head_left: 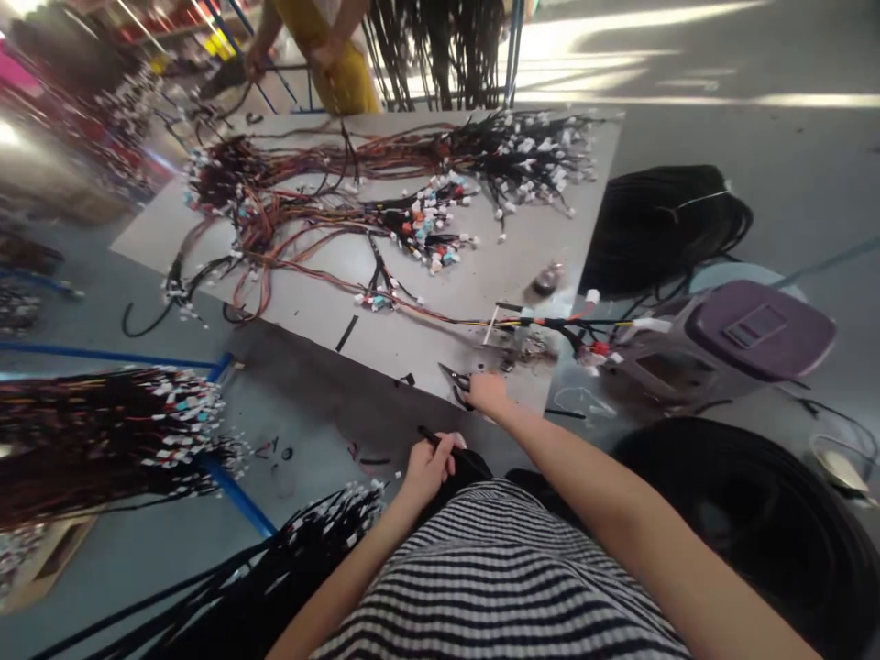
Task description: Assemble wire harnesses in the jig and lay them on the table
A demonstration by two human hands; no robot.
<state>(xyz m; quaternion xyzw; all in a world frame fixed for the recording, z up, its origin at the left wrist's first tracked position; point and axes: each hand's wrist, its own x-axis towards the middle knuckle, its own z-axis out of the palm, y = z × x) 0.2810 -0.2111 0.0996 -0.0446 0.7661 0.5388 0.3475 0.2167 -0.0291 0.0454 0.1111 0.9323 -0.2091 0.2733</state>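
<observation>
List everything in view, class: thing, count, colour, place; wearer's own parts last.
Tabletop: one, pale, ahead
Wire harnesses: many, mixed colours, on tabletop
Pliers: one, dark, right hand
Slim piece: one, black, left hand
Stool: one, purple and grey, right
Cable coils: two, black, right
Hanging cables: many, black, beyond tabletop
Harness bundles: uncounted, dark, left
Bars: several, blue, left and top
Co-worker: one, yellow clothing, far side
Striped shirt: one, black and white, bottom
Left hand: one, bare, lower centre
Right hand: one, bare, tabletop's near edge
</observation>
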